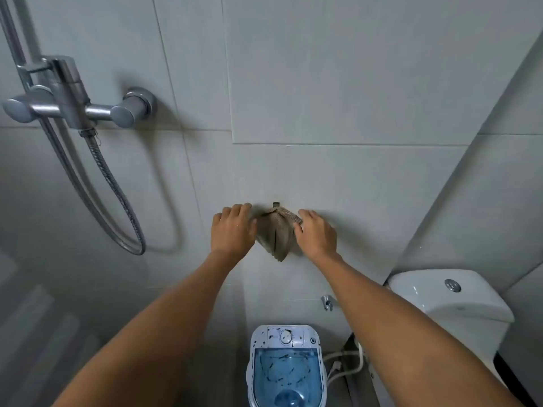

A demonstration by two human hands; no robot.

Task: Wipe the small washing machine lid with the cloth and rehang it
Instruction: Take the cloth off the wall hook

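Two hands: I see both raised to the tiled wall (338, 83), one at each side of the cloth, with both forearms reaching up from the bottom of the view.
Left hand (233, 229): at 9 o'clock of the cloth, back toward me, fingers bent at the cloth's left edge; I cannot tell whether it actually grips the fabric.
Right hand (317, 235): at 3 o'clock of the cloth, fingers curled over the ribbed upper right edge, thumb against the fabric, so it holds the cloth there.
Cloth (276, 233): brown, bunched, its top at a small dark hook (275, 204) on the wall, its lower end drooping to a point between my wrists.
Washing machine (286, 368): at 6 o'clock of the cloth, well below it, on the floor; small, white body with dark specks and a dial on its panel.
Lid (286, 374): translucent blue, lying shut on the machine.
Shower mixer (73, 104): at 10 o'clock, chrome, its hose (117, 198) looping down the wall.
Toilet cistern (449, 301): at 4 o'clock, white, with a round button on top.
Wall valve (326, 301): small, chrome, between the cloth and the machine, just right of centre.
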